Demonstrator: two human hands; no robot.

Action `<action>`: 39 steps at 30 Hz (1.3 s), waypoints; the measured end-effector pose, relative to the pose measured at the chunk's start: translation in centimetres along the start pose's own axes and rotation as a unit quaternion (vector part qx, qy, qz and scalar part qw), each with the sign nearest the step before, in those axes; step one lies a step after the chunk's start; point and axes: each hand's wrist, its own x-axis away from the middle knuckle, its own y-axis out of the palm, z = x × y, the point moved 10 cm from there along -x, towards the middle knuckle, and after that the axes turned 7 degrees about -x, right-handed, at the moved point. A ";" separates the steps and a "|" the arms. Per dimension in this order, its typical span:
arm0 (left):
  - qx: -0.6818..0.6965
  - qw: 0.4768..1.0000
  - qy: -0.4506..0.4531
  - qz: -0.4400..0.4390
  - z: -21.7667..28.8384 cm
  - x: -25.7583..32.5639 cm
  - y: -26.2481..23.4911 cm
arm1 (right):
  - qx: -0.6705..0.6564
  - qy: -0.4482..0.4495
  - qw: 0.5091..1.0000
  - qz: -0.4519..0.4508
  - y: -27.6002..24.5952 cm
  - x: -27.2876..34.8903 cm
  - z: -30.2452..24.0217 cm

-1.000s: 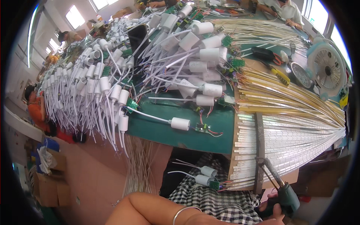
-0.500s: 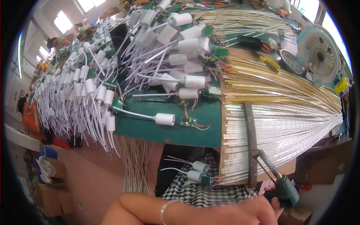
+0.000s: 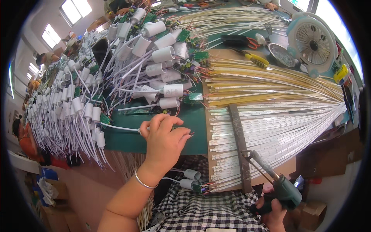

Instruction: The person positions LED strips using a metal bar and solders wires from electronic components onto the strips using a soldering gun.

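My left hand (image 3: 164,135), with a bangle on its wrist, is over the green tabletop with fingers curled and tips close together. A white cable (image 3: 119,127) runs in under it; the white cylindrical cap and small circuit board there are hidden, and what the fingers hold cannot be made out. At lower right my right hand (image 3: 275,212) grips a dark green soldering gun (image 3: 288,192), its tip pointing up-left beside a dark metal bar (image 3: 240,149). The bar lies across several white LED strips (image 3: 270,133). Two wired white caps (image 3: 189,182) rest near my checked clothing.
Heaps of white caps with cables (image 3: 67,100) fill the left and middle. Yellowish strips (image 3: 266,85) fan out behind the white ones. Further back are yellow-handled pliers (image 3: 256,60), a round metal dish (image 3: 282,54) and a fan (image 3: 313,43). Another person's hand (image 3: 271,6) shows at the far edge.
My left hand has gone from beside the soldering gun up and left onto the loose cap and board, covering them. The whole view has shifted; my right hand still holds the soldering gun.
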 end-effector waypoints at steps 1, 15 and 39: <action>0.001 1.000 0.002 0.000 0.0 -0.1 0.1 | -0.002 0.004 1.000 -0.003 0.0 0.0 0.1; 0.067 0.996 0.065 -0.009 2.0 0.1 -0.6 | -0.009 0.013 1.000 -0.005 -0.6 0.3 0.6; 0.302 0.920 -0.015 -0.250 7.0 6.6 1.7 | 0.145 0.070 0.981 -0.105 -0.1 3.1 0.5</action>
